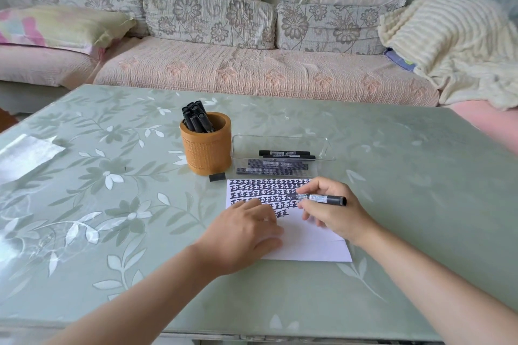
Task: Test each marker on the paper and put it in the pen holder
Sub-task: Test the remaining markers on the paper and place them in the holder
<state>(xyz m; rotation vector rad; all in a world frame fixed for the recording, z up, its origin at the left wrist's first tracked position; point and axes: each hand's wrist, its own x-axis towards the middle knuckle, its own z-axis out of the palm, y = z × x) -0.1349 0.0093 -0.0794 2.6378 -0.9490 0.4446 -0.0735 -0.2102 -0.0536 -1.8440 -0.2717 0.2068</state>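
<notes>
A white paper (308, 241) lies on the table, its upper half covered in rows of black marks. My right hand (333, 213) grips a black marker (322, 199) that lies nearly level, its tip end pointing left over the marks. My left hand (246, 230) rests flat on the paper's left edge. An orange pen holder (206, 152) behind the paper has several black markers (196, 117) standing in it. A clear tray (283, 143) to its right holds several more markers (280, 162) lying flat.
A small black cap (217, 177) lies between the holder and the paper. The table (112, 176) has a green floral cover under glass. A clear plastic sheet (25, 157) sits at the left edge. A sofa (252, 70) stands behind the table.
</notes>
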